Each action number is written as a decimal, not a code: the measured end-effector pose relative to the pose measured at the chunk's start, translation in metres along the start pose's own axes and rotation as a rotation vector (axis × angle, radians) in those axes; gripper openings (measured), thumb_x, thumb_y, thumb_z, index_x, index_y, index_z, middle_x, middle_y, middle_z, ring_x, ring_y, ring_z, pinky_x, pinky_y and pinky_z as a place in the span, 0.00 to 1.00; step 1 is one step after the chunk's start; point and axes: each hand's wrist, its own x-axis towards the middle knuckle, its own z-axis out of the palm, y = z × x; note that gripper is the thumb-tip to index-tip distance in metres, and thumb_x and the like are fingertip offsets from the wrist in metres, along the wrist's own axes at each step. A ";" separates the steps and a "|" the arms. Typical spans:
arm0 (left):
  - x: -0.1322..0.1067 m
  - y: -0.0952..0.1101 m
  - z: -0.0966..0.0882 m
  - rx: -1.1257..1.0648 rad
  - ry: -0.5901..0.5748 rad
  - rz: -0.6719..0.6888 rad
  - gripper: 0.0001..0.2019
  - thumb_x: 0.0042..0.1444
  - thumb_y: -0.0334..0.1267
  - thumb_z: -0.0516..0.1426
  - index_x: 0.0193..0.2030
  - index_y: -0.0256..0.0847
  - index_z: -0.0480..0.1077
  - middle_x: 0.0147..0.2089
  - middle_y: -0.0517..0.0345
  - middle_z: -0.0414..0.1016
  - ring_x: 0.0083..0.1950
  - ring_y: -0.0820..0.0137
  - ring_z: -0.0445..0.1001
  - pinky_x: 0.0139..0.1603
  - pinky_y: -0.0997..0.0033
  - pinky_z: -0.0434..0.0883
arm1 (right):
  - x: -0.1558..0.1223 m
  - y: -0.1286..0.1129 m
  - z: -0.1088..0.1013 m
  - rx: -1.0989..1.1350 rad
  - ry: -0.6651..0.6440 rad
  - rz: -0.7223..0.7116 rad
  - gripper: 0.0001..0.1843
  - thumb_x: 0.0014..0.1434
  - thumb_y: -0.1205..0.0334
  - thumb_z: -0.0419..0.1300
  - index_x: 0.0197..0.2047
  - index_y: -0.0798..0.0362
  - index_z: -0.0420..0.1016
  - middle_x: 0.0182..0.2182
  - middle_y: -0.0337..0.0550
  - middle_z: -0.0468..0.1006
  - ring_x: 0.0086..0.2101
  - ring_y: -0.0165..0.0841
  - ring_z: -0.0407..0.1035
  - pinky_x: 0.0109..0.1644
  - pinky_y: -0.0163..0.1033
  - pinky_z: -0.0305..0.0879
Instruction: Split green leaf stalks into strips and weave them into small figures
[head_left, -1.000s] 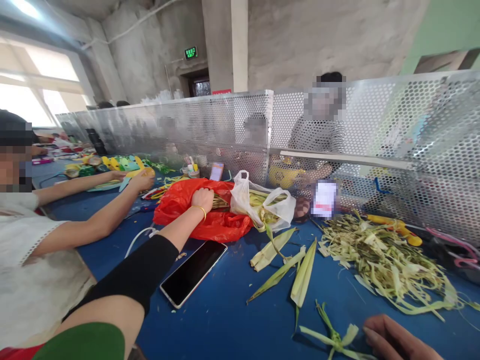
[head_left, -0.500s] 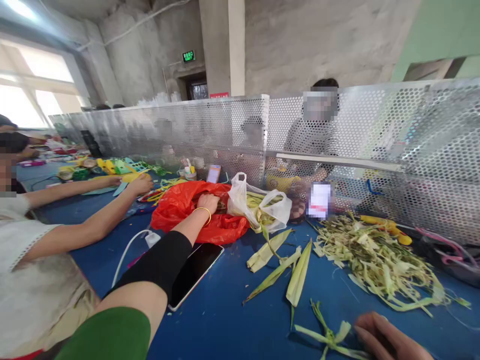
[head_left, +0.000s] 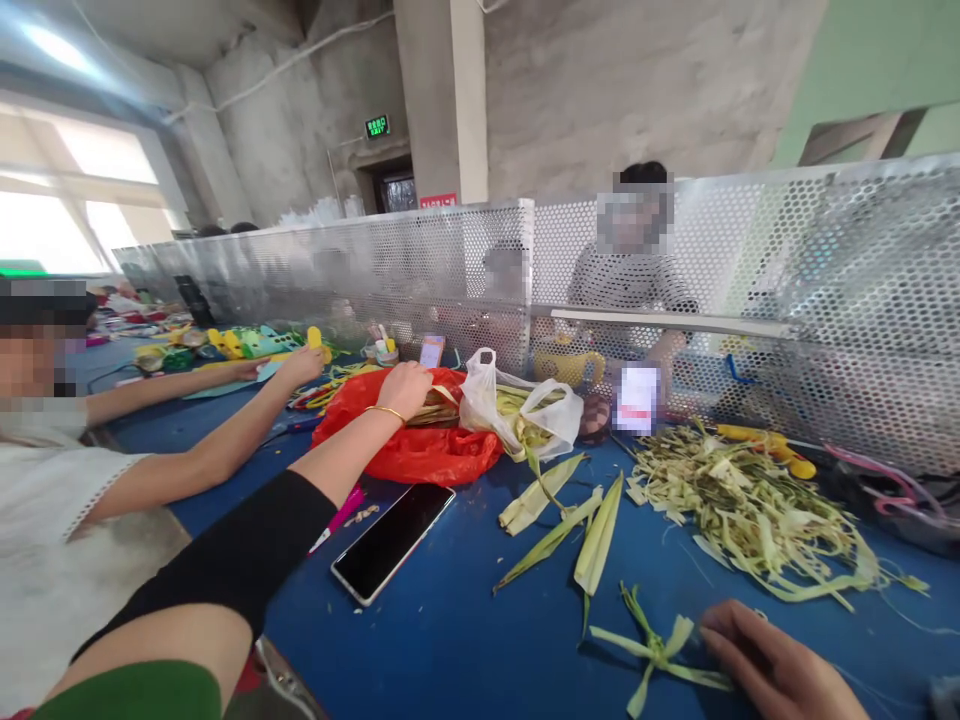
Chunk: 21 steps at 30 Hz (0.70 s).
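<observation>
My left hand (head_left: 405, 388), with a gold bangle on the wrist, is above the red plastic bag (head_left: 442, 455). Its fingers are pinched together at a strip of dried husk (head_left: 442, 394); more brownish strips lie in the bag's mouth. Low on the right, my right hand (head_left: 780, 655) rests on the blue table with its fingers curled in. What these fingers hold, if anything, is hidden. Beside them lies a cross-shaped knotted husk piece (head_left: 656, 652), one arm reaching to the fingers. Several flat pale-green husks (head_left: 600, 530) lie between the bag and that piece.
A white plastic bag (head_left: 555, 415) of husks adjoins the red one. A phone (head_left: 394, 540) lies in front; another phone (head_left: 636, 400) stands lit by the perforated metal divider (head_left: 420, 250). Shredded husk (head_left: 750, 500) is heaped on the right. A co-worker's arms (head_left: 217, 440) reach in at left.
My left hand has risen from inside the red bag and shifted slightly left, with a husk strip now showing at its fingers. My right hand has barely moved. The view has shifted a little.
</observation>
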 end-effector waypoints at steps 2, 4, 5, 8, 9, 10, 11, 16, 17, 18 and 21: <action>-0.005 0.001 -0.023 -0.080 0.059 -0.029 0.12 0.55 0.33 0.52 0.29 0.34 0.76 0.39 0.38 0.77 0.51 0.52 0.70 0.51 0.59 0.63 | 0.001 0.000 0.001 -0.003 0.008 -0.004 0.20 0.55 0.41 0.52 0.27 0.47 0.72 0.23 0.38 0.76 0.25 0.33 0.71 0.29 0.29 0.68; -0.013 0.010 -0.045 -0.183 0.115 -0.070 0.13 0.56 0.37 0.51 0.30 0.37 0.75 0.35 0.43 0.77 0.45 0.55 0.72 0.46 0.61 0.64 | 0.002 0.000 0.001 -0.001 0.017 -0.011 0.20 0.55 0.41 0.52 0.27 0.48 0.72 0.22 0.38 0.74 0.24 0.33 0.69 0.28 0.30 0.67; -0.018 0.017 -0.054 -0.247 0.128 -0.086 0.13 0.56 0.38 0.51 0.30 0.38 0.75 0.33 0.47 0.77 0.42 0.57 0.73 0.43 0.63 0.65 | 0.003 0.000 0.001 0.001 0.025 -0.014 0.21 0.55 0.41 0.52 0.26 0.48 0.71 0.21 0.38 0.73 0.24 0.33 0.68 0.28 0.31 0.66; -0.040 0.052 -0.073 -0.480 0.091 -0.081 0.11 0.54 0.40 0.53 0.30 0.38 0.75 0.29 0.54 0.77 0.34 0.65 0.74 0.35 0.69 0.66 | 0.002 -0.005 -0.003 0.023 0.067 -0.018 0.21 0.55 0.41 0.52 0.26 0.49 0.71 0.20 0.38 0.70 0.23 0.32 0.65 0.27 0.32 0.64; -0.049 0.067 -0.076 -0.563 0.058 -0.067 0.11 0.54 0.40 0.54 0.32 0.37 0.76 0.29 0.55 0.77 0.32 0.67 0.74 0.34 0.70 0.67 | 0.002 -0.008 -0.005 0.038 0.088 -0.021 0.21 0.56 0.41 0.52 0.26 0.49 0.71 0.20 0.37 0.70 0.23 0.32 0.64 0.27 0.32 0.63; -0.060 0.083 -0.077 -0.638 0.017 -0.050 0.12 0.54 0.41 0.54 0.33 0.37 0.76 0.29 0.55 0.77 0.29 0.68 0.73 0.32 0.71 0.67 | 0.001 -0.013 -0.007 0.059 0.108 -0.026 0.21 0.56 0.41 0.53 0.27 0.50 0.71 0.20 0.37 0.70 0.23 0.32 0.64 0.27 0.32 0.63; -0.071 0.100 -0.076 -0.753 -0.051 -0.035 0.12 0.54 0.42 0.55 0.33 0.37 0.76 0.29 0.55 0.77 0.27 0.70 0.73 0.30 0.71 0.68 | -0.001 -0.019 -0.010 0.083 0.136 -0.030 0.21 0.57 0.41 0.52 0.27 0.50 0.71 0.21 0.38 0.69 0.24 0.32 0.64 0.28 0.32 0.62; -0.129 0.189 -0.065 -1.608 -0.484 -0.208 0.08 0.41 0.36 0.66 0.29 0.35 0.77 0.29 0.54 0.76 0.28 0.72 0.71 0.30 0.71 0.69 | -0.009 -0.058 -0.018 0.346 0.226 -0.085 0.19 0.56 0.43 0.56 0.30 0.51 0.72 0.25 0.40 0.72 0.29 0.33 0.66 0.34 0.35 0.63; -0.139 0.205 -0.062 -1.668 -0.503 -0.221 0.08 0.40 0.35 0.66 0.29 0.36 0.77 0.29 0.54 0.76 0.29 0.72 0.72 0.30 0.72 0.68 | -0.011 -0.066 -0.018 0.419 0.209 -0.088 0.19 0.55 0.43 0.57 0.32 0.52 0.72 0.26 0.41 0.73 0.30 0.34 0.67 0.35 0.36 0.63; -0.150 0.221 -0.059 -1.719 -0.525 -0.232 0.09 0.39 0.35 0.67 0.30 0.36 0.77 0.30 0.54 0.76 0.30 0.72 0.72 0.31 0.72 0.68 | -0.013 -0.074 -0.016 0.491 0.188 -0.079 0.19 0.53 0.43 0.59 0.33 0.52 0.73 0.27 0.41 0.74 0.31 0.34 0.68 0.36 0.36 0.64; -0.173 0.258 -0.048 -1.830 -0.528 -0.291 0.11 0.39 0.36 0.67 0.32 0.36 0.78 0.31 0.55 0.77 0.31 0.73 0.72 0.33 0.74 0.67 | -0.019 -0.090 -0.010 0.616 0.110 -0.064 0.19 0.50 0.45 0.64 0.35 0.53 0.73 0.29 0.41 0.76 0.30 0.33 0.67 0.34 0.36 0.63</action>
